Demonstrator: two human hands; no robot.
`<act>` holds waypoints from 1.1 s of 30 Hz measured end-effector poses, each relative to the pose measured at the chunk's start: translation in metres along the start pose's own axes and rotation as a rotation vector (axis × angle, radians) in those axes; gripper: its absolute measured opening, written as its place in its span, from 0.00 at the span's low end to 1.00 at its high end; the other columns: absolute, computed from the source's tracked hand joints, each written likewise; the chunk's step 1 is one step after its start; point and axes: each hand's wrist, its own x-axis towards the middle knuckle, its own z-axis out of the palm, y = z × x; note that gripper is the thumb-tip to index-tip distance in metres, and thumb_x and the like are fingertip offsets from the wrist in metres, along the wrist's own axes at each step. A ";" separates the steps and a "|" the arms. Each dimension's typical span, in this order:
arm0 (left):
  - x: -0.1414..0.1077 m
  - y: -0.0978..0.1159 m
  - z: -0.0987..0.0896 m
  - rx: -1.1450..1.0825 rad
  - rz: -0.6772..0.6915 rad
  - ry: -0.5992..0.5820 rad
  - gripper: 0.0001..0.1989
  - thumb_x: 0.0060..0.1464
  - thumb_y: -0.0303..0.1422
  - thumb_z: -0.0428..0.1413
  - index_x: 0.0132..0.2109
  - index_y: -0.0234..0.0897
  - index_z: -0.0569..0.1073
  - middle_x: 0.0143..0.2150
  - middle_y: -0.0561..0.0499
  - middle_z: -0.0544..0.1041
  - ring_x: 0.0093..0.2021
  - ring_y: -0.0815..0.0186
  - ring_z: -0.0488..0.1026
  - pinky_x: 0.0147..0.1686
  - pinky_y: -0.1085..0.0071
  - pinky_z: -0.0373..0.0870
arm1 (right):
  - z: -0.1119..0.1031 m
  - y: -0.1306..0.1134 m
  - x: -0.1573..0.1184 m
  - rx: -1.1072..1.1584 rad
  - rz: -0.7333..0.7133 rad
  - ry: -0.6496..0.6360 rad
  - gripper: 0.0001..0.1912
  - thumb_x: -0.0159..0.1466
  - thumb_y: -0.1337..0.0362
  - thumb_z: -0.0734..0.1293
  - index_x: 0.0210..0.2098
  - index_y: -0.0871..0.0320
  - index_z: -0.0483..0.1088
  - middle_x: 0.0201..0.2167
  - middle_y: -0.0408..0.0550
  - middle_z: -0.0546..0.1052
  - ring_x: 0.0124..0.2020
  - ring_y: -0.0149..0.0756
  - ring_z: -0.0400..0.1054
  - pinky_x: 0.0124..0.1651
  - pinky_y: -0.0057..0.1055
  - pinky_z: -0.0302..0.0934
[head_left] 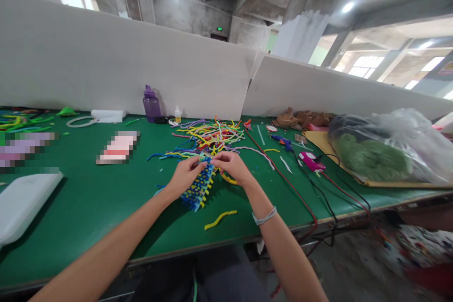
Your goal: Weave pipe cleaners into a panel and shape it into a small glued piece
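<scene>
A woven piece of blue, yellow and light green fuzzy strips [198, 188] hangs down toward me from between my two hands. My left hand [184, 174] pinches its upper edge between thumb and fingers. At the same edge, close beside it, my right hand [231, 166] is closed with its fingertips on the piece; a blue strip end shows near them. Just beyond my hands lies a tangled heap of colourful pipe cleaners [215, 137]. One loose yellow pipe cleaner [220, 220] rests on the green table [141, 212] in front of me.
A purple bottle [152, 105] and a small dropper bottle [177, 114] stand by the white partition [141, 61]. To the right are a blue glue gun [282, 142], a pink device [312, 162], trailing cables and a plastic bag of green yarn [370, 158]. A white object [26, 205] sits left.
</scene>
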 end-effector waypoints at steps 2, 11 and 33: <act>0.000 0.000 0.000 0.027 0.008 0.010 0.16 0.53 0.41 0.48 0.23 0.36 0.59 0.20 0.57 0.57 0.22 0.72 0.54 0.22 0.75 0.50 | 0.001 0.001 0.000 -0.047 -0.027 0.034 0.13 0.49 0.57 0.68 0.28 0.60 0.69 0.22 0.41 0.70 0.22 0.27 0.63 0.22 0.23 0.57; 0.000 0.000 -0.001 -0.035 -0.073 0.106 0.16 0.53 0.43 0.48 0.25 0.36 0.60 0.20 0.57 0.56 0.22 0.71 0.54 0.23 0.74 0.51 | 0.005 0.008 0.003 -0.159 -0.088 0.215 0.10 0.53 0.57 0.64 0.24 0.59 0.66 0.19 0.42 0.71 0.19 0.28 0.62 0.22 0.24 0.56; 0.002 -0.015 0.005 0.057 0.040 0.059 0.16 0.54 0.42 0.46 0.25 0.36 0.60 0.20 0.57 0.57 0.22 0.71 0.55 0.23 0.75 0.51 | 0.013 0.017 0.010 0.222 0.088 0.091 0.12 0.49 0.57 0.67 0.27 0.60 0.67 0.24 0.42 0.67 0.24 0.28 0.61 0.20 0.23 0.58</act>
